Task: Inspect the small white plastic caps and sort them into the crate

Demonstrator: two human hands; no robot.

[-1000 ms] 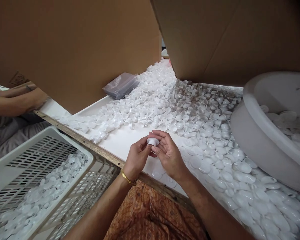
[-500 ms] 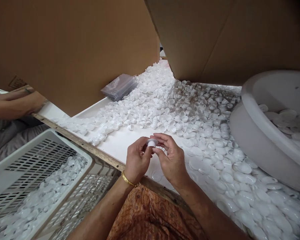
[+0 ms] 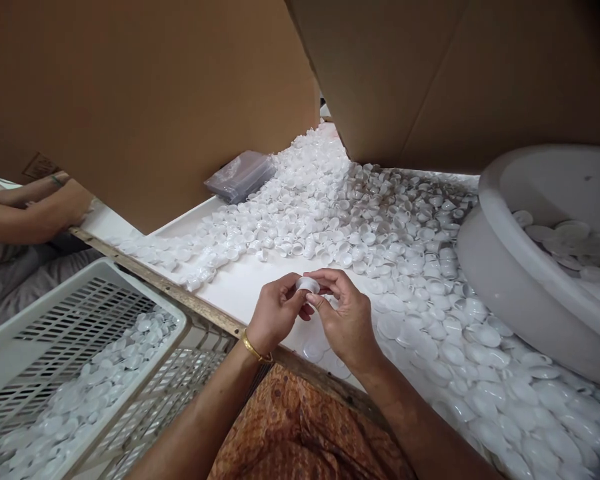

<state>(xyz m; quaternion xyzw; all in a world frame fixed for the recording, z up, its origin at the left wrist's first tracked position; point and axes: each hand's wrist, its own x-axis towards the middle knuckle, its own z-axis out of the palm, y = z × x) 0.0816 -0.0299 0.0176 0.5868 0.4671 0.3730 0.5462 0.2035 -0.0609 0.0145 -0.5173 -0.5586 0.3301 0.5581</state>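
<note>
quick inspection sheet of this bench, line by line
surface: white tabletop, bare strip near the front, wooden edge strip along it
job's things: small white cap, pinched between the fingertips of both hands above the tabletop
clutter: heap of small white cups at the back; flat white discs at right; round white tub holding more discs; grey plastic bag; slotted white basket at left with white pieces inside
hands: left hand and right hand, both shut on the cap
cables: nothing seen
surroundings: cardboard sheets standing behind; another person's arm at far left; orange patterned cloth on the lap
</note>
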